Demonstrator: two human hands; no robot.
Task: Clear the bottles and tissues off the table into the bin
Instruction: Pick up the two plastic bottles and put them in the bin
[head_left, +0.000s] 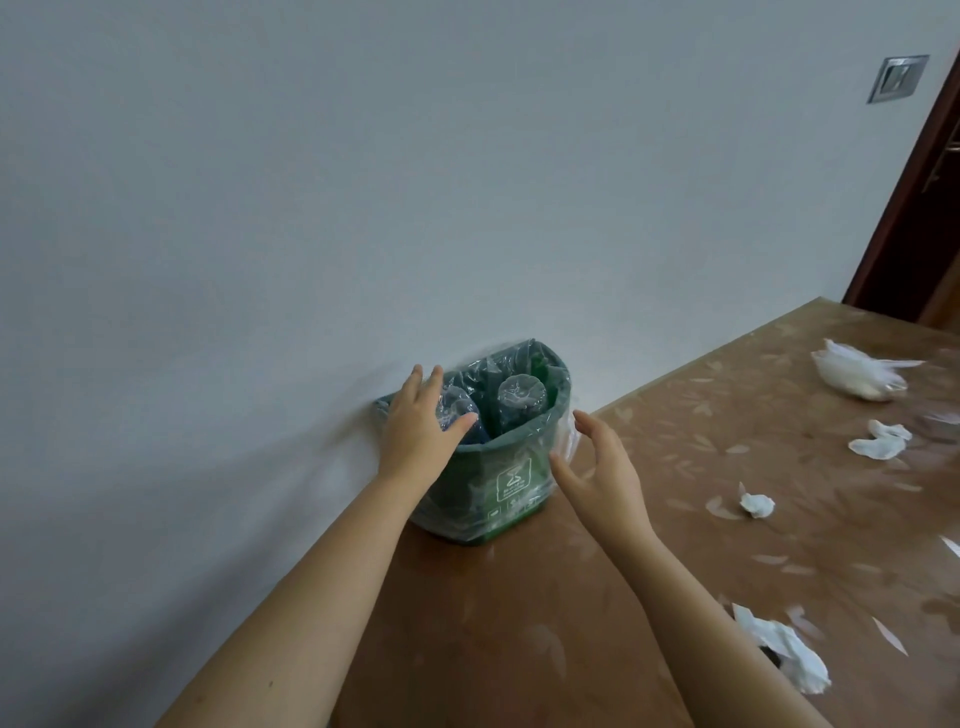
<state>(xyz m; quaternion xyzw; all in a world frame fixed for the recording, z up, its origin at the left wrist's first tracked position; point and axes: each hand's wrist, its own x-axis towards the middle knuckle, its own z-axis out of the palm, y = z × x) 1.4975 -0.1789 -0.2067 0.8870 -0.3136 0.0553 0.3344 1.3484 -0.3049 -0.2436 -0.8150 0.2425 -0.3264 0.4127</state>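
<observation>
Head view. My left hand (423, 423) lay flat on a bottle (457, 410) in the green bin (498, 467), pressing rather than gripping; my right hand (597, 467) hovered spread and empty at the bin's 3 o'clock side. Tissues (757, 505) lay scattered on the table (519, 623) toward 3 o'clock. I judged that hard pressing could tip the bin or tear its liner. The bin's white symbol and print were unreadable.

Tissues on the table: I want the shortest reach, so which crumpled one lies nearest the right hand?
The small crumpled tissue just right of the right hand. The others lie farther off: two toward the far edge, one near the forearm.
</observation>
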